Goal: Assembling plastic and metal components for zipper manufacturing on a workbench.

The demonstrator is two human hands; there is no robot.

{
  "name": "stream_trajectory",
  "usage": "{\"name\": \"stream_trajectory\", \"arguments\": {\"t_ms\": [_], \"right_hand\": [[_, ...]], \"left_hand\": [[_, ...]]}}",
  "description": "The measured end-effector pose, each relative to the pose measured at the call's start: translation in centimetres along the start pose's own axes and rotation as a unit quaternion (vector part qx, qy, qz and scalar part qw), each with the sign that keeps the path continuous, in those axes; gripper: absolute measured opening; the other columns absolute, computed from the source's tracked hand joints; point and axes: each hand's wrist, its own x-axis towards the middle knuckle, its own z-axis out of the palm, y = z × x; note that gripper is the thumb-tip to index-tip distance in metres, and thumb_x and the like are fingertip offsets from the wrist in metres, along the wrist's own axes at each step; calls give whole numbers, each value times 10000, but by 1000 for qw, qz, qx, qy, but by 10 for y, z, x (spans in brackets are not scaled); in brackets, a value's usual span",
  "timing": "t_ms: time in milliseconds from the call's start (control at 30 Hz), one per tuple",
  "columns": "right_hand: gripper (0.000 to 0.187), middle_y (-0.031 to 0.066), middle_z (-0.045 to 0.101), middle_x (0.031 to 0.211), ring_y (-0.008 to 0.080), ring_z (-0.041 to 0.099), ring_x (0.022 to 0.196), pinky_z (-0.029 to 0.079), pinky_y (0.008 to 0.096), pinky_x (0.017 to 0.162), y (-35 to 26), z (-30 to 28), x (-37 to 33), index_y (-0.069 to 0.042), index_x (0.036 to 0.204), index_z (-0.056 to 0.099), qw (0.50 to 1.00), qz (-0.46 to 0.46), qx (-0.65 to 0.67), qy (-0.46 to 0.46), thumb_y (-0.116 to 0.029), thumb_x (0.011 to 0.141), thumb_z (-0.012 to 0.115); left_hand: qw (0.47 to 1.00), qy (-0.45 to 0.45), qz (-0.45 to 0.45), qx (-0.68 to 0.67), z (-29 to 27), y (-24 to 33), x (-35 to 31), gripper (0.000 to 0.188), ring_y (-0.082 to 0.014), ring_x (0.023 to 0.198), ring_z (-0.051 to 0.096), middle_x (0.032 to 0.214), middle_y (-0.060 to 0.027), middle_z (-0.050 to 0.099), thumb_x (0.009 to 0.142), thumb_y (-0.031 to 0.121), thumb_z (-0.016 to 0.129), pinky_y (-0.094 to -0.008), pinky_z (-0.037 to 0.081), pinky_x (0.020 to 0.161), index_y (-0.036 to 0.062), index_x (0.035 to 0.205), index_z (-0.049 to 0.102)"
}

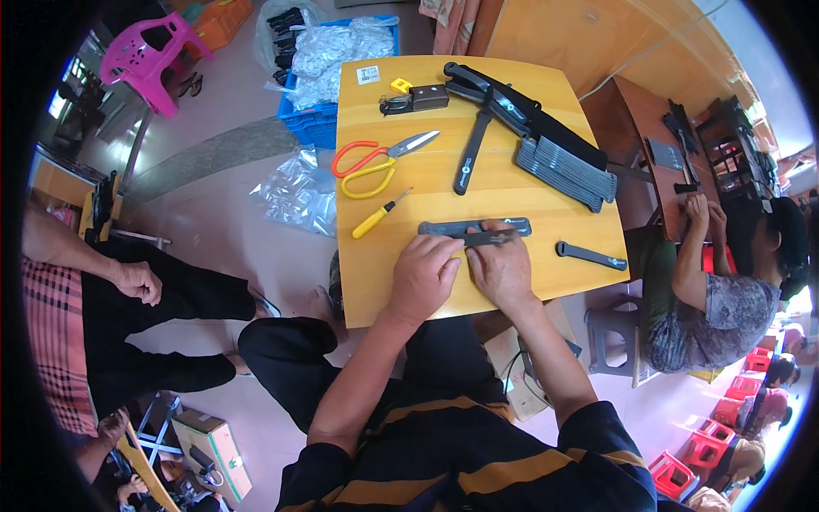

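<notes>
Near the front edge of the wooden table (384,294), my left hand (424,275) and my right hand (502,271) are close together. Both are closed on a short black strap (493,238); my left fingers pinch its left end and my right fingers are around its right part. Just beyond lies a flat dark grey strap with a rounded end (439,229), partly hidden by my right fingers. Another black strap (590,256) rests to the right of my hands. Farther off, one more black strap (472,155) lies next to a stack of grey straps (565,173).
Red-and-yellow-handled scissors (384,162) and a yellow screwdriver (381,215) lie on the left. A bundle of black straps (495,96), a dark brown case (428,97) and a small yellow piece (400,85) are farther back. Blue crate (311,126) beyond; people sit on both sides.
</notes>
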Motion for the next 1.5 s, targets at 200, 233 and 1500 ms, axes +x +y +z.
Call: {"name": "stream_trajectory", "arguments": {"t_ms": [200, 233, 1500], "right_hand": [[291, 206, 654, 1153, 386, 617, 1084, 517, 471, 950, 0, -1, 2, -21, 1115, 734, 1000, -10, 25, 3, -81, 831, 755], [291, 206, 654, 1153, 386, 617, 1084, 517, 471, 950, -1, -1, 2, -21, 1115, 734, 1000, -10, 24, 3, -81, 831, 755], [132, 140, 643, 819, 353, 646, 840, 525, 442, 731, 4, 2, 14, -22, 782, 702, 989, 135, 41, 45, -98, 785, 810]], "left_hand": [[993, 93, 8, 66, -8, -12, -9, 233, -375, 962, 657, 1008, -139, 713, 836, 22, 713, -463, 534, 863, 46, 1068, 712], [992, 99, -4, 77, -12, -15, -10, 235, -379, 959, 656, 1009, -140, 712, 837, 17, 709, -466, 531, 859, 46, 1070, 708], [982, 20, -49, 180, -10, -26, -1, 230, -332, 1030, 602, 1054, -80, 644, 796, 147, 787, -485, 483, 907, 103, 1017, 742]]}}
